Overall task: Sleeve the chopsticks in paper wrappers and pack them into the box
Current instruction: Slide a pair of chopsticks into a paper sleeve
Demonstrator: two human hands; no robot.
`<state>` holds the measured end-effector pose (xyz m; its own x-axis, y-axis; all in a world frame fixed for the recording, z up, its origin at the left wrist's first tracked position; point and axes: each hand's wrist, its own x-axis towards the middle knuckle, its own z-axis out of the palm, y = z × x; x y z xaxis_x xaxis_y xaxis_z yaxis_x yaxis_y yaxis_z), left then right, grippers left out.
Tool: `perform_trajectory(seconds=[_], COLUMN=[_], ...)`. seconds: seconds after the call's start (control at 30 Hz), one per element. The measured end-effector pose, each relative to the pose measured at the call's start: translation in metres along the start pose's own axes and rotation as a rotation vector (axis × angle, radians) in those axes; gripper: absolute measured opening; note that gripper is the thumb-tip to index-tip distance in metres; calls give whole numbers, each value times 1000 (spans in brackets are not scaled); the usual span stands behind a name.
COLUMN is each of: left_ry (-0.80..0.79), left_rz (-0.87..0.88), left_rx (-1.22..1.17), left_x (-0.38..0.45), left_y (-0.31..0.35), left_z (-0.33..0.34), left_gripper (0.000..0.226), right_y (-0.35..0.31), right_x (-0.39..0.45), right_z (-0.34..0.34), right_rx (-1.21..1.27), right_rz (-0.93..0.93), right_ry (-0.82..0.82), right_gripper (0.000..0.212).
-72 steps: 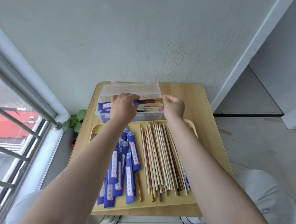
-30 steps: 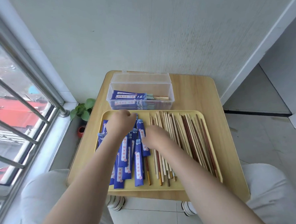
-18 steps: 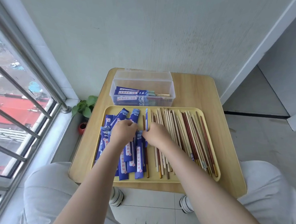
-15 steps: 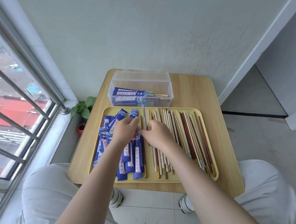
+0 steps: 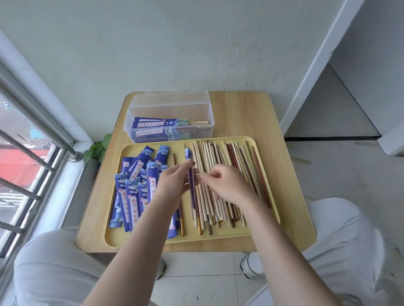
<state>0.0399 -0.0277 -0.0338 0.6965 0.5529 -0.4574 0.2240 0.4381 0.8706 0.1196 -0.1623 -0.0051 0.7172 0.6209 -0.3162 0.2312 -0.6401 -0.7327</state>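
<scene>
A yellow tray [image 5: 224,237] lies on the small wooden table [image 5: 241,113]. Its left half holds a pile of blue paper wrappers [image 5: 133,194]; its right half holds several loose light and dark chopsticks [image 5: 234,155]. My left hand [image 5: 172,184] pinches one blue wrapper [image 5: 188,153], held edge-on above the middle of the tray. My right hand [image 5: 228,186] hovers over the chopsticks with its fingers curled, the fingertips right beside the wrapper; whether it grips anything is unclear. Behind the tray, the clear plastic box [image 5: 170,103] holds sleeved chopsticks [image 5: 152,125].
A wall stands directly behind the table. On the left are a window with metal bars [image 5: 20,148] and a small green plant [image 5: 98,149] on the sill. My knees in light trousers flank the table's near edge.
Both hands left the box and came back to the tray. The left hand lifted one blue wrapper out of the pile, and the right hand drew slightly away from it.
</scene>
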Motion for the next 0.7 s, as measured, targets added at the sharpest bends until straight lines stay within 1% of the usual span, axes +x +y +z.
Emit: perform_trajectory(seconds=[0.07,0.1,0.13,0.2,0.33,0.43,0.47,0.53,0.63,0.7], left_ry=[2,3,6,-6,-66,-60,-56,-49,-49,-34], left_rz=[-19,-30,-44,-69,-85,-62,-52,-31,-14,-6], left_rx=[1,9,20,40,91,185,228,316,365,414], left_x=[0,0,0,0,0,4,5,7,7,7], left_y=[-2,-4,-6,-9,-12,-14,-14,-13,-11,-11], left_z=[5,9,11,16,22,18,15,12,10,9], left_gripper=[27,28,29,30,29,27,26,24,25,26], right_y=[17,24,29,34,36,33,32,31,31,30], right_x=[8,11,13,15,21,22,22,20,18,16], right_z=[-10,-14,-15,-10,9,16,16,14,10,8], right_rx=[-122,-192,-260,-342,-336,-329,-329,-326,-348,-324], right_rz=[55,94,126,164,142,133,130,126,124,92], right_ry=[189,228,217,141,131,134,131,132,173,198], right_gripper=[26,25,24,26,37,48,49,44,40,30])
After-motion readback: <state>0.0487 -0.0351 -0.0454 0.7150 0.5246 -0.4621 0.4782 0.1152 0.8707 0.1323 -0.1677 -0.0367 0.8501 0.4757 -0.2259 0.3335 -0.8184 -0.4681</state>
